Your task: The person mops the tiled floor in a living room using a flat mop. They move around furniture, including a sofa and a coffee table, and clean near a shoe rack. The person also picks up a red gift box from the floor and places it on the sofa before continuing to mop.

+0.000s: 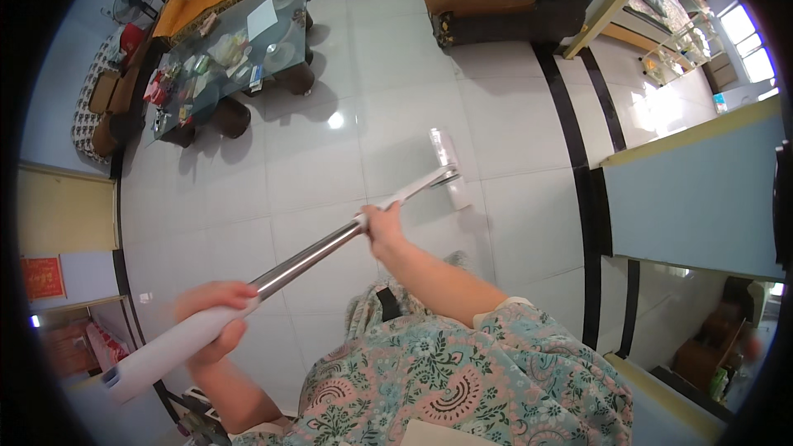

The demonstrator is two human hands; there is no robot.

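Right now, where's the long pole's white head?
In the head view, the white head shows against the tiled floor, just right of centre, beyond the right hand.

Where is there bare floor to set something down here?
Bare white glossy tiles lie between the low glass table and the white cylindrical head, and from that head to the long black floor stripe. Crowded: the tabletop's left part, under small mixed items, and the space along the silver-and-white pole in the left hand and right hand.

The pole (307, 256) is shiny metal, and its handle (169, 353) looks like smooth plastic. The floor (314, 165) is glossy tile. The table top (291, 30) is glass.
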